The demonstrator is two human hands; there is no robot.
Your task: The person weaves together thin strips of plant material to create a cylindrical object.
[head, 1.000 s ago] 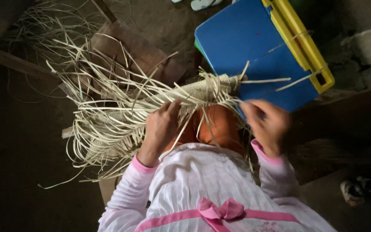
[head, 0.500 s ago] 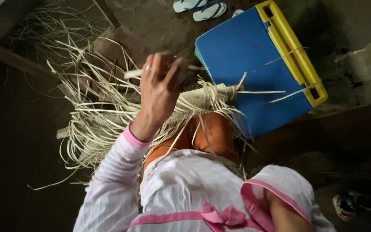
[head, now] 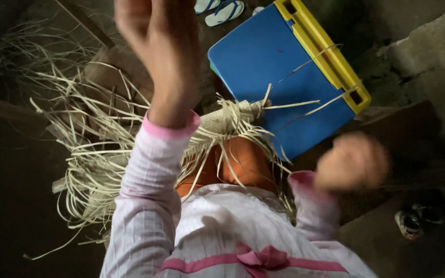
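Dim dirt floor, blue-yellow case beside. Your left hand is raised, grip unclear; right hand blurred, fisted; straw weaving rests across your lap for support.

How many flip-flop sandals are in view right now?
2: both lie side by side on the floor at the top edge, one flip-flop left of the other flip-flop, just beyond the blue board. The frame edge crops them.
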